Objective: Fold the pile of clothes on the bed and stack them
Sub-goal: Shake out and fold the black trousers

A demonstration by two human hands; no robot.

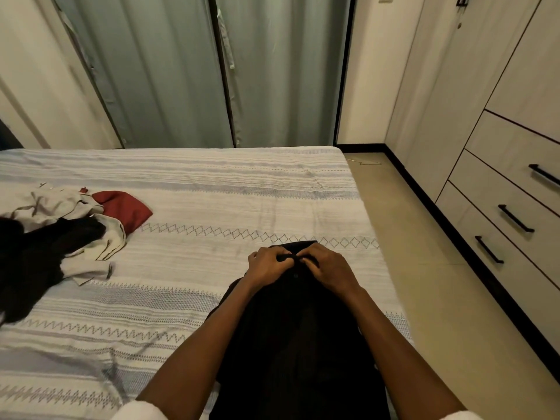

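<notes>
A black garment (298, 344) lies spread lengthwise on the near right part of the bed (212, 192), running from the person's body up toward the diamond-patterned band in the bedcover. Both hands meet at its far end: the left hand (268, 265) and the right hand (328, 269) sit side by side, almost touching, fingers curled in, each grip clamped on a bit of the dark fabric at the top edge, where a small button shows just below the fingers. The forearms stretch out over the garment, with white sleeves (139, 415) at the bottom of the view. Well apart to the left, near the bed's left side, the pile of clothes (65, 234) lies loose and unfolded: cream pieces, a dark piece draped across them, and a red cloth (125, 207) poking out on the right of the heap. Grey-green curtains (188, 71) hang beyond the bed, and a wardrobe with drawers (512, 189) and black handles stands along the right wall.
</notes>
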